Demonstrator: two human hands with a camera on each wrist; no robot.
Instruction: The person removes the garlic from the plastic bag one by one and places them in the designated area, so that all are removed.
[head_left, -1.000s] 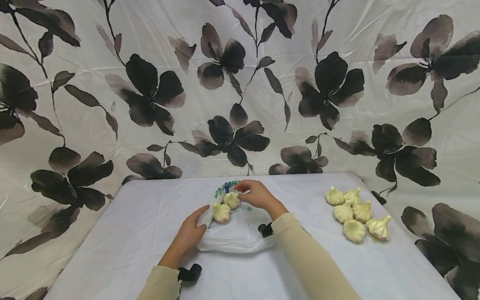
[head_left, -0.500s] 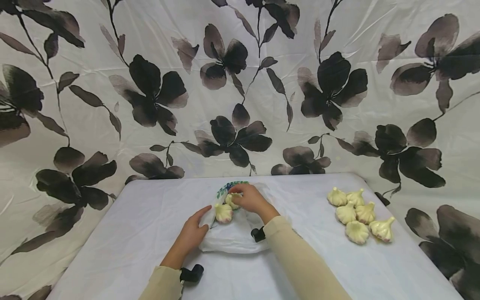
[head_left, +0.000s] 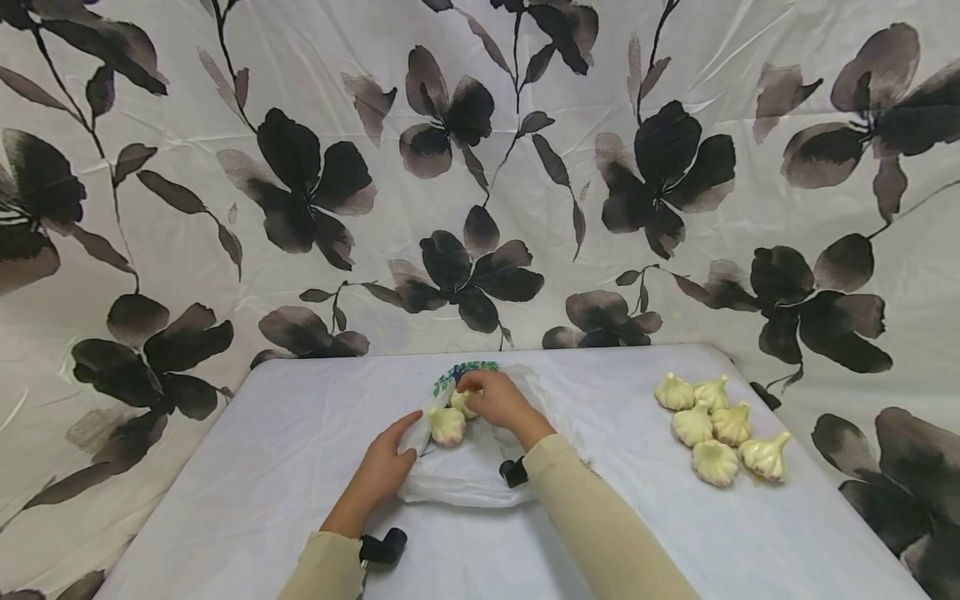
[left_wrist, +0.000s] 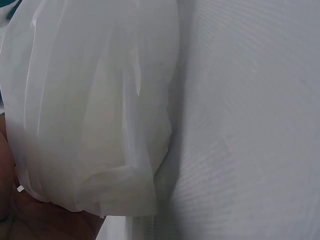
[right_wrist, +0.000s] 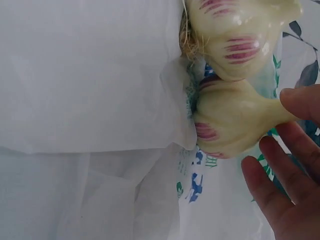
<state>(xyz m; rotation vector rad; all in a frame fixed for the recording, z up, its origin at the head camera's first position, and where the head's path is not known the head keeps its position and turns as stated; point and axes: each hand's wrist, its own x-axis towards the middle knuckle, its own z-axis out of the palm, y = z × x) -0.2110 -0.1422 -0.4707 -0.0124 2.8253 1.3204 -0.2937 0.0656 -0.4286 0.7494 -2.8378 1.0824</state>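
A white plastic bag (head_left: 468,483) with blue and green print lies at the middle of the table, its mouth spread. My left hand (head_left: 384,467) grips the bag's left edge; the left wrist view shows the translucent film (left_wrist: 95,100) over the palm. Two garlic bulbs with purple streaks sit at the bag's opening. The nearer bulb (head_left: 447,427) lies close to the left fingers. With thumb and index finger, my right hand (right_wrist: 295,170) pinches the stem of the farther bulb (right_wrist: 230,117), the other fingers spread. From the head view, this hand partly covers that bulb.
Several more garlic bulbs (head_left: 712,425) lie in a group on the right side of the white-covered table (head_left: 300,433). A floral cloth (head_left: 450,192) hangs right behind the table's far edge. Dark wrist cameras (head_left: 384,546) sit on both wrists.
My right hand has moved a little left, over the farther garlic bulb, and now covers more of it. The left hand keeps its hold on the bag. The head view has shifted slightly.
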